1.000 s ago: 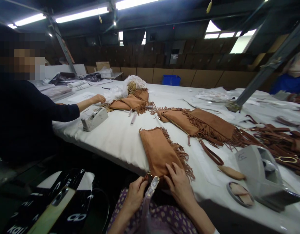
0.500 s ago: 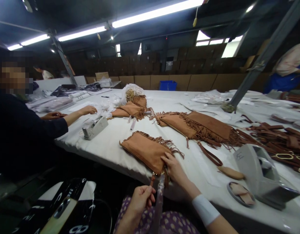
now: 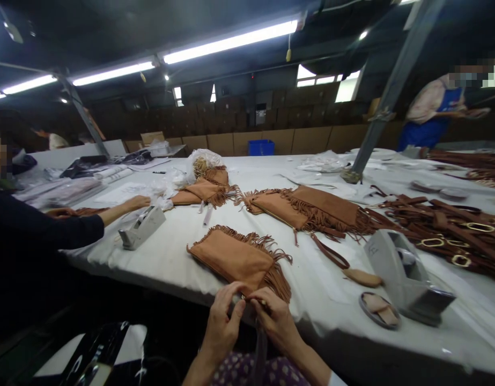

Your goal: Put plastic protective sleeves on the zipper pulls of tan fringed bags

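Observation:
A tan suede pouch (image 3: 235, 257) with brown fringe lies flat near the table's front edge. At its near corner my left hand (image 3: 223, 319) and my right hand (image 3: 275, 319) meet, fingertips almost touching. Both are closed in a pinch around the pouch's small brown leather pull (image 3: 252, 299), which has a bit of gold-coloured metal at the corner. Fingers hide most of that pull. Below, a plastic-wrapped strap (image 3: 260, 343) hangs down between my wrists toward my lap.
Tape dispensers stand at right (image 3: 408, 279) and left (image 3: 142, 228). More fringed pouches (image 3: 327, 206) lie behind, with brown straps (image 3: 444, 225) at right. A tape roll (image 3: 379, 310) is near the edge. A co-worker's arm (image 3: 122, 209) reaches in from the left. A metal post (image 3: 376, 128) rises at right.
My right hand has come off the pouch's surface and moved down to its near corner. My left hand has risen to that corner too. The view has shifted rightward.

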Demonstrator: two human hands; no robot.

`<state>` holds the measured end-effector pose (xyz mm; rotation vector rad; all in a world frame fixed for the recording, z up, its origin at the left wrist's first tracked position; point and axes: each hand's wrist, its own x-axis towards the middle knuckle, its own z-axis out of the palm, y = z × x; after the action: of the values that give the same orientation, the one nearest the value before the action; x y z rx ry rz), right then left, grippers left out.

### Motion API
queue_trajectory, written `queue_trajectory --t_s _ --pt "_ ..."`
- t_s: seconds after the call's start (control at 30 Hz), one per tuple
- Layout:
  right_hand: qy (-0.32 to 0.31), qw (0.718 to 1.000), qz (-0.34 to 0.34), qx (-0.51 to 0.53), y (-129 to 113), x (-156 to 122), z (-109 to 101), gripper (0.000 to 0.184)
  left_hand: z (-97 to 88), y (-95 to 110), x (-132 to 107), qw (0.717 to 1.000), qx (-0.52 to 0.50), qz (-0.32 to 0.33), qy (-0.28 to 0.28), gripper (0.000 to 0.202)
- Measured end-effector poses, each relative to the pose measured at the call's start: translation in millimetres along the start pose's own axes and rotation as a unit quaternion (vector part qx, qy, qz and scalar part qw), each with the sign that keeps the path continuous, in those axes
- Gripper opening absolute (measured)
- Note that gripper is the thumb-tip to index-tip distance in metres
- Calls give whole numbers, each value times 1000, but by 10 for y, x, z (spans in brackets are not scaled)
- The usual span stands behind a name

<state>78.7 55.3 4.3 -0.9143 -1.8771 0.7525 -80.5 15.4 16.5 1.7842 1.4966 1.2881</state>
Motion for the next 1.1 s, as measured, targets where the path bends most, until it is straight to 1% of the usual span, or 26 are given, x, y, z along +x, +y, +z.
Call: queue_trajectory --t_s 0.03,0.1,0.17,0.2,0.27,0.43,0.5,0.53,0.57,0.6,0.63,0.7,0.73,0.8,0.83,0.87,0.93,0.97,1.0,1.1 --pt "14 1000 23 14 -6 -7 -29 17 -3 -24 67 998 15 45 -29 36" --pt "48 996 65 30 -10 -37 -83 17 38 -80 189 984 42 123 -120 44" --pt "85 990 103 41 1 -68 -134 18 129 -137 287 961 64 178 -199 46" --pt "98 987 119 45 11 -80 -160 19 185 -164 327 952 73 197 -223 45" --pt "115 982 144 45 37 -93 -210 19 297 -217 394 940 90 231 -235 42" --pt "143 975 170 6 82 -103 -273 18 506 -350 511 912 138 326 -205 31" --pt "137 977 163 -17 90 -114 -319 22 558 -388 527 904 158 344 -197 28" --pt "129 978 159 -42 98 -126 -375 25 581 -399 528 905 164 344 -189 26" --pt "123 977 158 -75 110 -144 -464 27 603 -403 525 912 163 332 -174 26" --pt "123 973 161 -111 129 -170 -590 30 624 -401 522 926 153 307 -156 26" --pt "131 965 169 -149 156 -206 -753 32 646 -393 521 945 136 265 -132 27" --pt "174 943 194 -205 238 -309 -1168 35 689 -364 538 982 93 147 -78 27" --pt "200 930 208 -229 291 -375 -1396 36 712 -346 560 993 69 85 -51 28" --pt "238 897 241 -284 413 -527 -1817 37 759 -312 627 1000 14 -21 -4 32" --pt "228 872 270 -337 477 -603 -1984 36 782 -299 667 998 -20 -62 10 34" --pt "198 855 296 -377 540 -673 -2112 34 805 -288 706 994 -57 -95 15 36" --pt "128 830 325 -435 655 -779 -2247 30 841 -274 771 983 -119 -137 9 40" --pt "100 826 324 -449 704 -812 -2267 29 853 -269 791 980 -136 -147 1 42" --pt "82 826 314 -461 744 -833 -2270 28 860 -267 802 978 -143 -151 -7 42" --pt "51 833 250 -491 806 -845 -2266 31 855 -268 794 980 -130 -149 -20 41"
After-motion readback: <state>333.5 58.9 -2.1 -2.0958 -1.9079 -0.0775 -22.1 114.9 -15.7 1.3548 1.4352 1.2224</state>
